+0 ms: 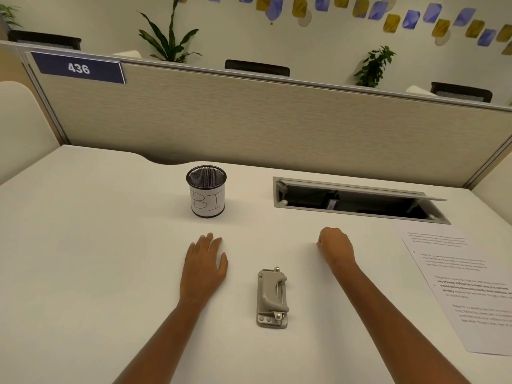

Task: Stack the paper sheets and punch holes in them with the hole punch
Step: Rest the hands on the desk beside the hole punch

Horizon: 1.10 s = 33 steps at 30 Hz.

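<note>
- Head view looks down on a white table (83, 245) with both bare forearms stretched out over it.
- Left hand (206, 263) lies palm down on the table, fingers spread flat, holding nothing.
- Right hand (336, 249) sits on the table too, curled into a loose fist with the knuckles up, nothing in it as far as I can see.
- The grey hole punch (272, 297) sits on the table between the two forearms, closer to the near edge than the hands are, touched by neither hand, its long side running front to back.
- The paper sheets (465, 286) with printed text lie flat by the right edge of the table, well apart from the right hand. Can't tell how many sheets are there.
- A black mesh pen cup (206, 191) with a paper label reading "BI" stands upright toward the far edge, beyond the left hand.
- An open cable hatch (357, 200) is set into the table near the far edge, beyond the right hand, lid tilted up.
</note>
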Motion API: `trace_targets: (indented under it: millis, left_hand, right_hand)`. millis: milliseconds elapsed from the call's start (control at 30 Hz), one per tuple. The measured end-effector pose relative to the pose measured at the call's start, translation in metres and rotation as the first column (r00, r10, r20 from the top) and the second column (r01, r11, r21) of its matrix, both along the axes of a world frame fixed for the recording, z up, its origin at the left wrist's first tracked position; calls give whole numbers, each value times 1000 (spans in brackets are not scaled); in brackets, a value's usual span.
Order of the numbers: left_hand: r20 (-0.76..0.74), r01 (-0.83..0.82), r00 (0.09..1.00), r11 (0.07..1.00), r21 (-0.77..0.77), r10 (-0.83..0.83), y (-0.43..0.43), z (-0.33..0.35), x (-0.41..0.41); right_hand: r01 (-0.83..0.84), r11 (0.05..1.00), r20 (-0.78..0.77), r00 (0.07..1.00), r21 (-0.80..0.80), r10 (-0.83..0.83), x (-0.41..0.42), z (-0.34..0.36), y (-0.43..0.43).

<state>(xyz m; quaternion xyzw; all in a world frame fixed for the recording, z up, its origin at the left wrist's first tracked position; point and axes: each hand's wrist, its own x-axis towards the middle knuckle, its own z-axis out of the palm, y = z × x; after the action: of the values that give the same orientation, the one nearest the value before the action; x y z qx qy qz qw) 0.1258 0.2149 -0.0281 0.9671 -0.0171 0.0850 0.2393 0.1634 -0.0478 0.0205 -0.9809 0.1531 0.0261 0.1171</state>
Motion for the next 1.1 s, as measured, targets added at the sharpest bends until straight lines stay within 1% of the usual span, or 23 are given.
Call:
trace_targets:
  millis: [167, 467, 667, 767, 867, 933, 967, 1033, 1067, 1100]
  left_hand:
    - [12, -1, 1000, 1000, 4, 1, 0, 0, 1]
    - [20, 1, 1000, 1000, -17, 0, 0, -1, 1]
    - [11, 5, 1000, 1000, -5, -5, 1, 0, 0]
    - [10, 5, 1000, 1000, -6, -5, 1, 0, 1]
    - [7, 2, 1000, 1000, -6, -2, 0, -1, 1]
    - [4, 2, 1000, 1000, -5, -2, 0, -1, 1]
    - [3, 1, 1000, 1000, -4, -1, 0, -1, 1]
    - [5, 0, 1000, 1000, -3, 0, 0, 0, 1]
    - [6, 1, 1000, 1000, -4, -1, 0, 0, 1]
    - [7, 1, 1000, 1000, -6, -1, 0, 0, 1]
  right_hand:
    - [-46, 997, -17, 999, -63, 45, 3, 1, 3]
    - [-77, 989, -18, 997, -124, 75, 3, -2, 7]
    - [-62, 987, -2, 998, -146, 63, 2, -8, 7]
    - [-41, 991, 18, 999, -127, 44, 2, -9, 6]
    - [-1, 999, 48, 999, -33, 3, 3, -12, 0]
    - [38, 996, 74, 996, 86, -44, 0, -14, -7]
    - [55, 984, 96, 993, 169, -72, -2, -15, -11]
    - [64, 931, 156, 979, 361, -128, -8, -17, -20]
    - [58, 899, 174, 974, 433, -147, -11, -17, -24]
    - [49, 880, 180, 972, 473, -151, -13, -16, -27]
